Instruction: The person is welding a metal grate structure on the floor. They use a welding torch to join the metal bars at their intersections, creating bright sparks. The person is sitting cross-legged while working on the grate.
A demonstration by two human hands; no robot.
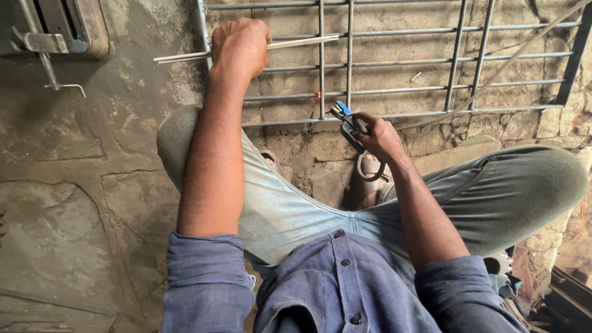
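I squat on a stone floor above a grille of thin metal bars (394, 58) lying flat in front of me. My left hand (239, 46) is closed around a small bundle of thin welding rods (302, 42) that stick out to both sides over the grille's left edge. My right hand (377, 134) grips a welding electrode holder (343, 117) with a blue tip and black handle, held at the grille's near bar. A small orange glowing spot (319, 95) shows on a bar just above the holder.
A cable (518, 55) runs from the right hand diagonally up to the top right across the grille. A metal clamp-like tool (46, 46) lies at the top left. Scrap and dark metal pieces (564, 296) sit at the lower right. My sandalled foot (370, 176) is below the holder.
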